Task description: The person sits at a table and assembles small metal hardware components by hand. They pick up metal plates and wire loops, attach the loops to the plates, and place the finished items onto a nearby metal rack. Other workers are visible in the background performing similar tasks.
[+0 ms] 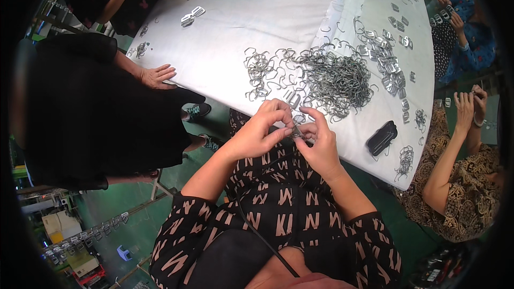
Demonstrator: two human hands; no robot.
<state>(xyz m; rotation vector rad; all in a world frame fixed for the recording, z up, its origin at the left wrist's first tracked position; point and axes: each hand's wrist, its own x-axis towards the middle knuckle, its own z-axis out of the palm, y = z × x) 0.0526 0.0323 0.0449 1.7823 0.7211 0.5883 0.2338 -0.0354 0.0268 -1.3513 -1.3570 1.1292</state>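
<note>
Close to the table's near edge, in front of my body, my two hands come together fingertip to fingertip. My left hand [267, 127] is closed, thumb and index finger pinching a small metal piece [296, 134]. My right hand [320, 142] grips the same piece from the other side, its index finger raised. Fingers cover most of it, so its exact kind is hidden. Just beyond my fingers lies a silver metal buckle [292, 99]. A heap of dark bent wire hooks [342, 77] spreads past my right hand, with looser hooks [259, 69] to its left.
Silver buckles [390, 64] lie in a band on the right of the white-covered table [235, 16]. A black case [382, 138] sits near the right edge. At left, a person in black rests a hand [157, 77] on the table; other people work along the right side.
</note>
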